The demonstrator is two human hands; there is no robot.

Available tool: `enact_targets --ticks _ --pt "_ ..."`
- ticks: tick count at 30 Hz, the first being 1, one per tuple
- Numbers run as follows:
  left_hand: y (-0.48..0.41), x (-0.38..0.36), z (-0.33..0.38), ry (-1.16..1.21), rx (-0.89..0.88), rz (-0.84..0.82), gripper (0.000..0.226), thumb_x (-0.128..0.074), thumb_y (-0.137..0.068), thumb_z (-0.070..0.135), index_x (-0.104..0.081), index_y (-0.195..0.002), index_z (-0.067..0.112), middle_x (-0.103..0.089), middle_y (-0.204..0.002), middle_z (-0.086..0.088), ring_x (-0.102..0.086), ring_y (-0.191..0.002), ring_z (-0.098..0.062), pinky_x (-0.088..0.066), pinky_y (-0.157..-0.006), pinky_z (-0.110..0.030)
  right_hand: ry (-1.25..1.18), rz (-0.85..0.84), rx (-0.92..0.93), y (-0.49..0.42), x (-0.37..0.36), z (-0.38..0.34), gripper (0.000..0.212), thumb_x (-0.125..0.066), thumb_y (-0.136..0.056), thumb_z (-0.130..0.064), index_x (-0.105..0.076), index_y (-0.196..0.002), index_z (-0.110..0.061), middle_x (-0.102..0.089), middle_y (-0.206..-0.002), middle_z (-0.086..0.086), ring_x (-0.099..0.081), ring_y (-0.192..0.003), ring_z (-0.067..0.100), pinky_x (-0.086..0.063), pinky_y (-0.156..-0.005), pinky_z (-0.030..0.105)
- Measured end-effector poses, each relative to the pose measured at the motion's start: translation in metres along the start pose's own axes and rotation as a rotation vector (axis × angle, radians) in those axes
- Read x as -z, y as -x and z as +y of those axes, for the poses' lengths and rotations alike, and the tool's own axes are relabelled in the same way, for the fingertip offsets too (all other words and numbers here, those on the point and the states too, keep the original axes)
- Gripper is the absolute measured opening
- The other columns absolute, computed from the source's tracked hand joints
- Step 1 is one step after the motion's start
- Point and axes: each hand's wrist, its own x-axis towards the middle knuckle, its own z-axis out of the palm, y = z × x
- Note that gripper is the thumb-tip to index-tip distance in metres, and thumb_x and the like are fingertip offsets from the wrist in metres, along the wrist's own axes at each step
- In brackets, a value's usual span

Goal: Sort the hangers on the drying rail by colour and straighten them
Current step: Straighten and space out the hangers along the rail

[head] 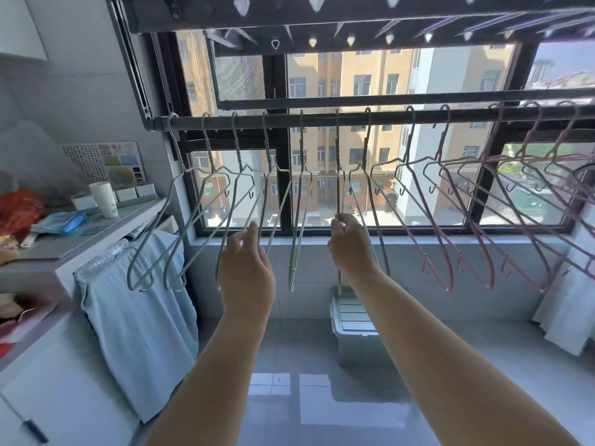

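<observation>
Your left hand (247, 257) and right hand (351, 249) reach up to the drying rail (322, 119). It carries green hangers (237, 146) from its left end to the middle and pink hangers (441, 143) toward its right end, so sorting looks done. All are thin wire, most askew. The left grip pinches a slanted green hanger (259, 214), the right grip an edge-on green hanger (337, 175), apparently to square them.

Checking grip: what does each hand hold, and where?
Left hand pinches the sloping arm of one green hanger; right hand pinches an edge-on green hanger low down.
</observation>
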Motion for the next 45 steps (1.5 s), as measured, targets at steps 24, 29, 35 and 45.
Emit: enact_targets --ticks 24,29,35,45 --pt "0.056 -0.025 0.100 0.493 0.009 -0.448 0.044 -0.056 -0.086 0.006 -0.043 -0.128 0.014 -0.053 -0.118 0.000 -0.057 -0.080 -0.002 -0.046 -0.079 -0.016 0.027 -0.149 -0.082 0.016 0.057 0.011 0.041 -0.058 -0.088 -0.014 -0.047 -0.128 -0.012 -0.066 -0.111 0.004 -0.063 -0.100 0.023 -0.051 -0.091 0.045" --pt "0.059 -0.027 0.098 0.525 -0.022 -0.399 0.043 -0.059 -0.082 -0.002 -0.052 -0.122 0.010 -0.053 -0.103 0.002 -0.056 -0.070 0.000 -0.042 -0.074 -0.002 -0.172 -0.128 -0.093 0.013 0.059 0.019 0.043 -0.058 -0.087 -0.005 -0.048 -0.129 -0.009 -0.069 -0.096 0.001 -0.067 -0.088 0.017 -0.054 -0.087 0.039" --pt "0.059 -0.032 0.098 0.540 -0.079 -0.370 0.043 -0.058 -0.082 -0.004 -0.054 -0.123 0.009 -0.055 -0.090 0.006 -0.057 -0.070 -0.005 -0.036 -0.072 0.006 -0.307 -0.063 -0.126 0.012 0.054 0.025 0.045 -0.055 -0.087 -0.001 -0.050 -0.130 -0.014 -0.071 -0.084 -0.001 -0.070 -0.083 0.014 -0.056 -0.083 0.036" --pt "0.059 -0.036 0.104 0.570 -0.097 -0.389 0.044 -0.059 -0.081 -0.003 -0.056 -0.123 0.011 -0.054 -0.088 0.009 -0.060 -0.074 -0.007 -0.038 -0.073 0.003 -0.352 -0.017 -0.146 0.013 0.065 0.023 0.044 -0.053 -0.087 0.001 -0.049 -0.129 -0.012 -0.070 -0.086 0.004 -0.069 -0.083 0.018 -0.056 -0.079 0.031"
